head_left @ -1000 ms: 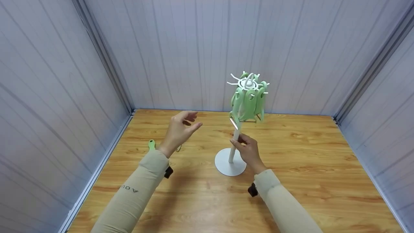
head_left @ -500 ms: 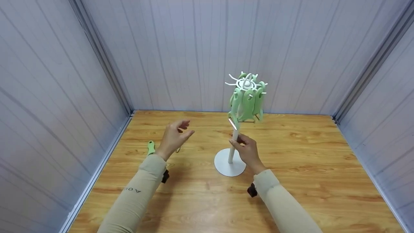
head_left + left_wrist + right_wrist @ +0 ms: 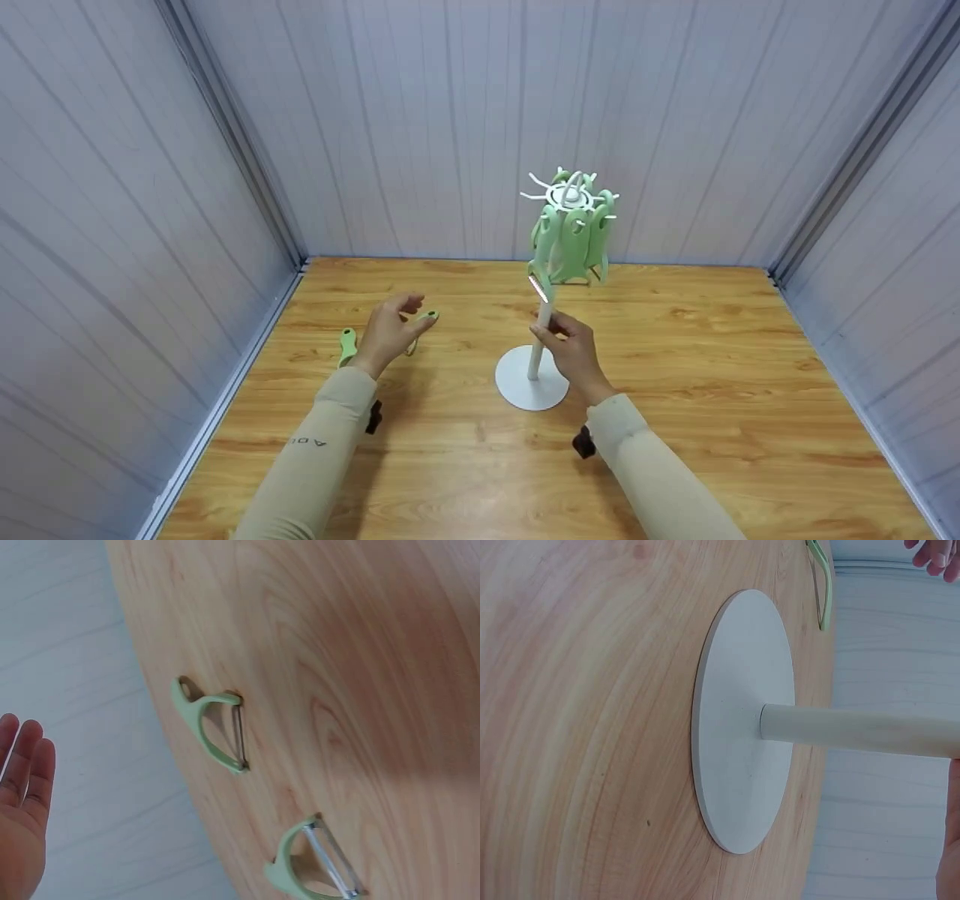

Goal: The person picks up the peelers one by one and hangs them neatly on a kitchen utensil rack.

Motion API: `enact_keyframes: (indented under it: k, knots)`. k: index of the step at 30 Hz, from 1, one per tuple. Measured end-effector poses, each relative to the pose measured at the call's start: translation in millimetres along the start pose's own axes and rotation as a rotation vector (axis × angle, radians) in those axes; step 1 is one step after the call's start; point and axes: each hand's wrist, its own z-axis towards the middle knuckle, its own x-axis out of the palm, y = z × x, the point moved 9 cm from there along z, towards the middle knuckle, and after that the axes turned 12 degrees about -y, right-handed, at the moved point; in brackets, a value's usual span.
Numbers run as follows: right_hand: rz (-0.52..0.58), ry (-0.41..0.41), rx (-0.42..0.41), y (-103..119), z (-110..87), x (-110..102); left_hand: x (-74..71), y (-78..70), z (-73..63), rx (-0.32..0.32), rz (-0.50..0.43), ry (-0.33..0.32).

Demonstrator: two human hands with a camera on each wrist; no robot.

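A white display stand [image 3: 535,358] is found upright on the wood-grain desk [image 3: 712,420], well in from the left and right edges, its round base [image 3: 739,787] lying flat. Several green peelers [image 3: 576,247] are hung in a ring from the white hooks at its top. The pole is held below these peelers by the right hand [image 3: 574,351], with the thumb and fingers closed about it.

The left hand [image 3: 387,330] is held above the left part of the desk, fingers loosely bent and parted from the thumb; nothing is gripped by it. Two more green peelers are noted on the desk near this hand: one [image 3: 348,345] towards the left edge, and a second [image 3: 430,315] partly hidden behind the thumb. In the left wrist view both are seen apart from the fingers, with metal blades exposed. Beige sleeves [image 3: 311,457] are worn. Pale panelled walls [image 3: 472,112] are seen beyond the far edge.
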Motion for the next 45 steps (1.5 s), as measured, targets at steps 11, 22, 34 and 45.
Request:
enact_keyframes:
  k: [11,22,34,45]
  knots:
    - [-0.020,-0.011,0.005,-1.3,-0.8,-1.1,3.1,28.6,-3.1,-0.060,0.024,0.002]
    - [-0.029,-0.015,-0.004,-3.5,-1.1,-2.3,16.8,55.0,-7.8,-0.156,0.077,0.062]
    - [-0.010,-0.008,-0.001,-0.1,-0.6,-2.3,27.6,76.7,-11.7,-0.264,0.146,0.136]
    - [-0.019,-0.006,-0.002,1.4,0.1,-0.2,28.7,96.6,-10.7,-0.233,0.268,0.165]
